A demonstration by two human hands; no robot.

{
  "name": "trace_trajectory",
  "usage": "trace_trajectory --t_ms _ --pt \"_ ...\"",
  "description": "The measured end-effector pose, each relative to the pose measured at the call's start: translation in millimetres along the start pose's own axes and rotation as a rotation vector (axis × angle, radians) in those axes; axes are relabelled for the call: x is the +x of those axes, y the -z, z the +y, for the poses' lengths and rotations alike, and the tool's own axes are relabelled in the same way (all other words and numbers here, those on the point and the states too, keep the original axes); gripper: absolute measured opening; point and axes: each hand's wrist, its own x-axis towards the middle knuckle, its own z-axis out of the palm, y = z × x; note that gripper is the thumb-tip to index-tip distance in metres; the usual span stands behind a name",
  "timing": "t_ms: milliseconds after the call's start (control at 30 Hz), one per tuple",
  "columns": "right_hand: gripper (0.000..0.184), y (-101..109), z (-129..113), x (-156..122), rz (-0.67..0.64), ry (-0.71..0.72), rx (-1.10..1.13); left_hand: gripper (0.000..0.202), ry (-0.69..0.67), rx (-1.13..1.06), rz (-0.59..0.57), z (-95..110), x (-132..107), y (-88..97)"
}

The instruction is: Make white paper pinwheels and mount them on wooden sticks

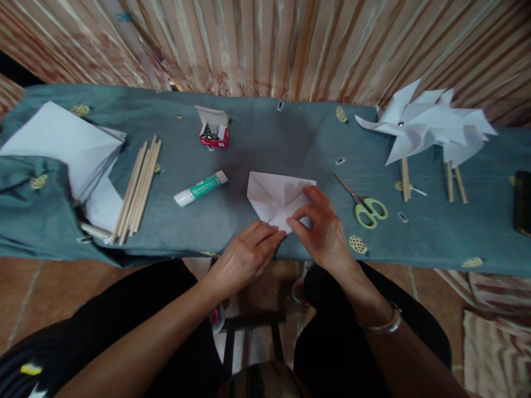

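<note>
A white paper square point(265, 190) with creases and cut lines lies at the table's front edge, in front of me. My left hand point(251, 251) closes its fingers on the near corner of the paper. At the paper's right side, my right hand point(321, 229) pinches a part of it between thumb and fingers near the middle. A glue stick point(201, 188) with a green label lies left of the paper. Scissors point(362, 204) with light green handles rest to the right, their blades pointing away and to the left.
An open red box of metal pins point(213, 132) stands farther back. Several wooden sticks point(139, 190) lie by a stack of white paper point(62, 138) on the left. Finished white paper pinwheels point(431, 124) on sticks lie at right. A dark object point(521, 202) sits at the far right edge.
</note>
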Motion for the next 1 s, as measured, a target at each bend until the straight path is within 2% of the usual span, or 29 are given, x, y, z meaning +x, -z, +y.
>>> trace_trajectory --t_ms 267,667,1000 --pt "0.008 0 -2 0 0.001 -0.006 -0.001 0.029 0.03 -0.003 0.019 3 -2 -2.7" --pt "0.007 -3 -1 -1 -0.007 -0.01 0.018 0.034 0.037 -0.016 -0.016 4 -5 -3.4" --pt "0.007 -4 -1 1 0.0 0.016 0.005 0.026 0.274 -0.255 0.01 8 8 2.4"
